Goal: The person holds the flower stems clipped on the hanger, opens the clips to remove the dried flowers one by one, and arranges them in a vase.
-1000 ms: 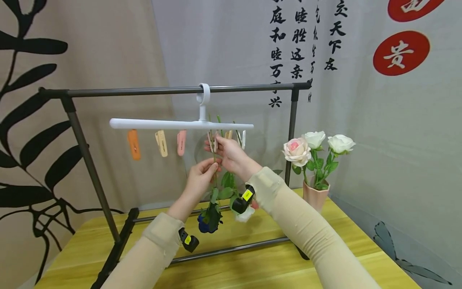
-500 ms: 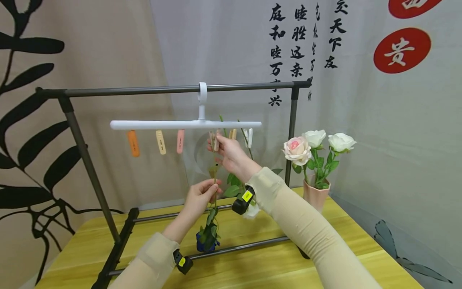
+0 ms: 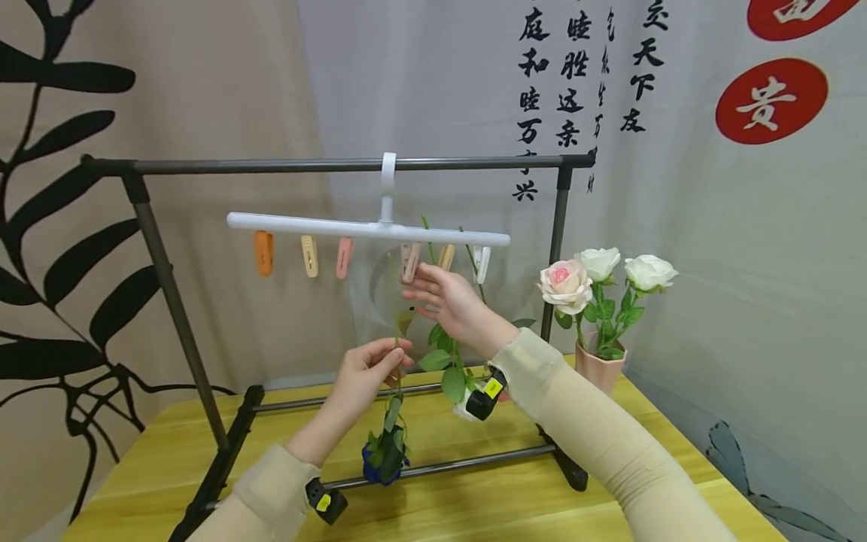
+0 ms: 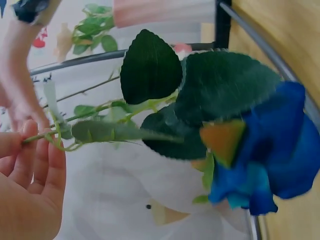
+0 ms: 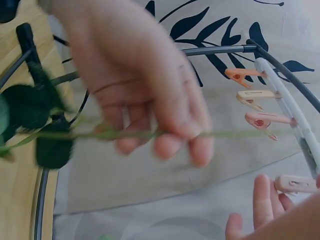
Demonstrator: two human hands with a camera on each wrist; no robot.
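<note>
In the head view my left hand (image 3: 366,370) pinches the stem of a blue rose (image 3: 382,461) between thumb and fingers. The rose hangs head down, its bare stem end rising just left of a pale pink clip (image 3: 409,262) under the white hanger (image 3: 325,226). The left wrist view shows its blue petals (image 4: 287,145) and dark leaves (image 4: 227,85) up close. My right hand (image 3: 467,305) is at that clip's lower end with fingers loosely extended. In the right wrist view those fingers (image 5: 262,200) lie beside the clip; the thumb is mostly hidden.
Orange, yellow and pink clips (image 3: 344,257) hang on the hanger's left half. Tan (image 3: 446,257) and white clips (image 3: 482,263) on the right hold upside-down flower stems. A dark metal rack (image 3: 257,165) stands on the wooden table (image 3: 447,504). Roses fill a pink vase (image 3: 599,370) at right.
My left hand has moved down and slightly left, drawing the blue rose's stem down out of the pale pink clip. My right hand's fingers have loosened from the clip. The hanger has tilted.
</note>
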